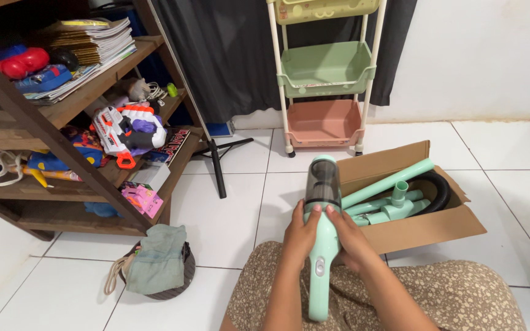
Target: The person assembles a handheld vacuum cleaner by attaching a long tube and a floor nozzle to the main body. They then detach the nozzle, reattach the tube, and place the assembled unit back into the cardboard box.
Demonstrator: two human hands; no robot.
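Note:
I hold a mint-green handheld vacuum cleaner (pixel 323 245) upright over my lap, its dark see-through dust cup pointing away from me. My left hand (pixel 300 233) wraps the body from the left and my right hand (pixel 351 238) from the right, thumbs meeting just below the dust cup. Behind it an open cardboard box (pixel 424 230) lies on the white tile floor, holding mint-green tubes (pixel 387 184) and a black hose (pixel 438 187).
A wooden shelf (pixel 75 104) with toys, books and a toy blaster (pixel 127 132) stands at the left. A pastel rolling cart (pixel 326 79) stands behind the box. A tripod leg (pixel 217 168) rests on the floor. A round basket with green cloth (pixel 157 263) sits near my left knee.

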